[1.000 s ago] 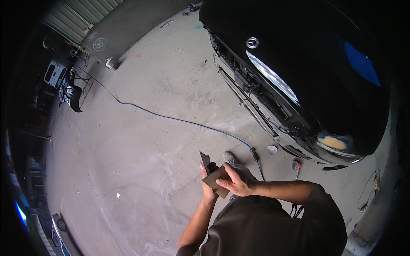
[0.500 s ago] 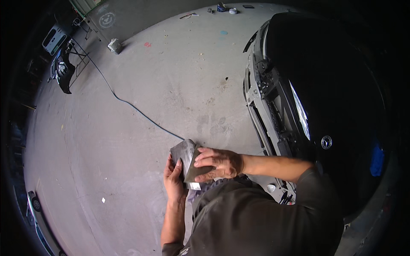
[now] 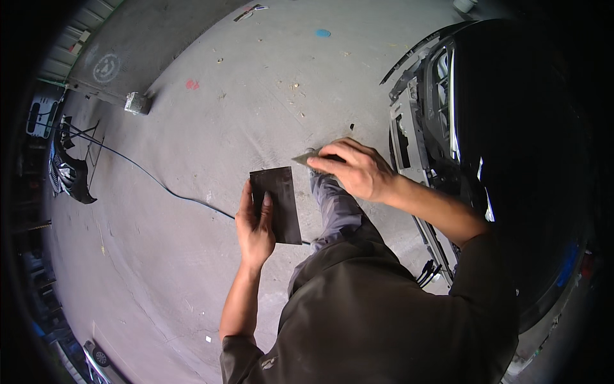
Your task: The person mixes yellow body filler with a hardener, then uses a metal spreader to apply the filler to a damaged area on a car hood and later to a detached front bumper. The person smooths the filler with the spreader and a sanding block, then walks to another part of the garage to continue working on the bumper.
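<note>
In my left hand [image 3: 254, 233] is a dark, flat rectangular sheet [image 3: 283, 208], held upright with the thumb across its face and the fingers behind. Its exact kind does not show. My right hand [image 3: 358, 169], up and to the right of it, pinches a thin grey-green sheet [image 3: 303, 157] whose pointed corner sticks out to the left. Most of that sheet is hidden by my fingers. The two sheets are apart, with a narrow gap between them, above my trouser leg [image 3: 336, 208].
To my right stands a black car [image 3: 531, 160] with its front bumper off and frame exposed. A blue-grey hose [image 3: 160, 184] runs over the concrete floor to a stand holding a dark bumper part [image 3: 73, 176]. A paint-smeared can [image 3: 136, 103] sits at the far left.
The sheets were together between both hands; now they are apart. My right hand has moved up and away with the grey-green one. The view has shifted, and the leg is visible.
</note>
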`<state>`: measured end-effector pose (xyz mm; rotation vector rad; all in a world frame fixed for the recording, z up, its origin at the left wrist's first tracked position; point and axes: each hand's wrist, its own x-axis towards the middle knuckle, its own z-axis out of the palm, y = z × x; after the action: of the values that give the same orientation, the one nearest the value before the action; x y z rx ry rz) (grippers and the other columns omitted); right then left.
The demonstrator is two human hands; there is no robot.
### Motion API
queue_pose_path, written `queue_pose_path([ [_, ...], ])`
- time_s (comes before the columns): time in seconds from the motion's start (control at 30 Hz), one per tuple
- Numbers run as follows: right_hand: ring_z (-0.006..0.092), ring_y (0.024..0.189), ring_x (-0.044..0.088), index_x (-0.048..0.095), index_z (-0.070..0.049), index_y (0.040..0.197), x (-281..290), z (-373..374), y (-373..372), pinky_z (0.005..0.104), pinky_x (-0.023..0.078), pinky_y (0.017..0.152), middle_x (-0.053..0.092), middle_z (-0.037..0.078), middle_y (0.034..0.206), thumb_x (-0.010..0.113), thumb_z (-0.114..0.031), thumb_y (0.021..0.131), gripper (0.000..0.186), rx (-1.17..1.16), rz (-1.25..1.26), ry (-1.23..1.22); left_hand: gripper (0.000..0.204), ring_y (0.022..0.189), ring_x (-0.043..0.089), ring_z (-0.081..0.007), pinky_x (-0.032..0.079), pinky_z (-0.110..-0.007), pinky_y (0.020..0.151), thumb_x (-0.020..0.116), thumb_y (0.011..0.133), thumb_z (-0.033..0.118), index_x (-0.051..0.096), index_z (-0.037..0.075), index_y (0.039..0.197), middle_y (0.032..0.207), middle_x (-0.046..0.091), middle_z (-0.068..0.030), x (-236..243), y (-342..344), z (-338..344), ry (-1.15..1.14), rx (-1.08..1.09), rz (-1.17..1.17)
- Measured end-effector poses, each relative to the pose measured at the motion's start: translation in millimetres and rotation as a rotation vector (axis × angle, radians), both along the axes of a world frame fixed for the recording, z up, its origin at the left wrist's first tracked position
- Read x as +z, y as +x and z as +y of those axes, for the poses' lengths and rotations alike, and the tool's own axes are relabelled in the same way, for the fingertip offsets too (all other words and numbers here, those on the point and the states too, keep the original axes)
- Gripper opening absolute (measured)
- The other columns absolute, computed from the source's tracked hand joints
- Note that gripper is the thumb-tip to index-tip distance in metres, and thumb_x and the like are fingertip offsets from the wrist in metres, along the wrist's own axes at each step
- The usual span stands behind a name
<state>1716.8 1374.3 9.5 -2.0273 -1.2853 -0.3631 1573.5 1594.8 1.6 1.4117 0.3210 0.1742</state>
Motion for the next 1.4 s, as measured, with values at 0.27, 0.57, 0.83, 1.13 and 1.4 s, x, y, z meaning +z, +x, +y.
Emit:
queue_pose_path([
  [0.27,0.0282,0.096,0.068,0.072,-0.007,0.125,17.9,76.9,228.6,0.0385,0.061,0.083,0.068,0.012,0.106,0.06,0.006,0.082,0.046,0.199,0.059,0.023,0.046,0.111,0.06,-0.0132,0.049,-0.027,0.096,0.057,0.107,0.01,0.044,-0.01,0.147,0.122,0.07,-0.0121,45.7,244.1,83.0,0.198,-0.012,0.06],
  [0.57,0.0061,0.08,0.052,0.062,0.0,0.128,27.4,134.2,516.0,0.025,0.047,0.074,0.064,0.001,0.091,0.061,-0.009,0.104,0.026,-0.336,0.941,0.357,0.052,0.071,0.055,-0.0116,0.048,-0.027,0.068,0.056,0.099,-0.001,0.045,0.002,0.149,0.081,0.064,-0.0084,22.1,509.0,143.5,0.418,-0.205,-0.013],
  [0.83,0.0373,0.091,0.062,0.053,-0.002,0.145,58.7,189.6,688.3,0.0446,0.052,0.079,0.063,0.018,0.1,0.061,-0.017,0.099,0.049,-0.646,0.259,0.153,0.019,0.083,0.07,-0.0098,0.055,-0.029,0.077,0.08,0.091,0.01,0.076,-0.004,0.104,0.093,0.079,-0.012,18.5,794.8,133.7,0.064,-0.698,-0.033],
  [1.13,0.0332,0.082,0.059,0.049,0.007,0.145,34.1,176.0,899.0,0.0432,0.05,0.069,0.059,0.018,0.093,0.059,-0.007,0.093,0.054,-0.686,0.221,0.057,0.012,0.083,0.065,-0.0056,0.053,-0.025,0.074,0.079,0.091,0.004,0.079,-0.004,0.099,0.094,0.079,-0.0044,12.6,1062.5,149.4,-0.072,-0.954,0.091],
  [1.4,0.029,0.078,0.062,0.058,0.003,0.136,34.2,140.8,1136.8,0.0385,0.051,0.067,0.064,0.016,0.096,0.062,-0.009,0.094,0.044,-0.526,0.397,0.094,0.013,0.08,0.061,-0.0062,0.05,-0.023,0.077,0.076,0.097,0.011,0.08,-0.001,0.099,0.091,0.076,-0.0022,25.2,1307.4,191.5,-0.064,-0.363,0.12],
])
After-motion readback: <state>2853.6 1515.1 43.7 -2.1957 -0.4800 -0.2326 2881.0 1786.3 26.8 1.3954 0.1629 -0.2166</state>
